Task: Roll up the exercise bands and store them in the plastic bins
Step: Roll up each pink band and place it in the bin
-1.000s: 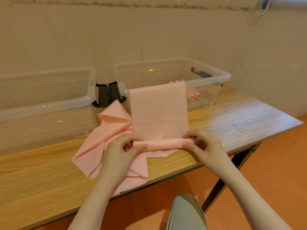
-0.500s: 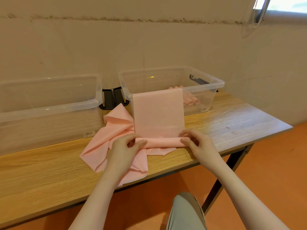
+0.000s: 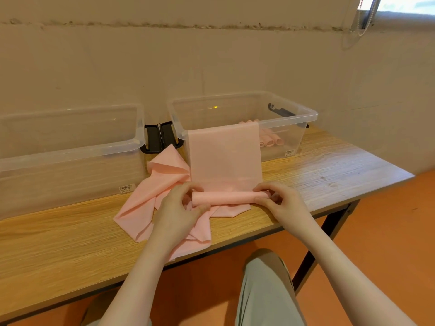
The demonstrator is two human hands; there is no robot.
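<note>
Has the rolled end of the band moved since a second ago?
Yes: the rolled end has crept up the band toward the right bin.

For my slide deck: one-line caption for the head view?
Both hands, left and right, roll a pink exercise band draped from the right plastic bin.

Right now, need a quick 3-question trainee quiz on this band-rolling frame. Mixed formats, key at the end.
1. True or false: the left hand and right hand each grip one end of the pink rolled band.
2. Over what does the band's unrolled part drape? A) the clear plastic bin on the right B) the clear plastic bin on the left C) the table's front edge
3. Fill in: finished pink rolls lie inside the ____ bin.

Key: 1 true; 2 A; 3 right
</note>
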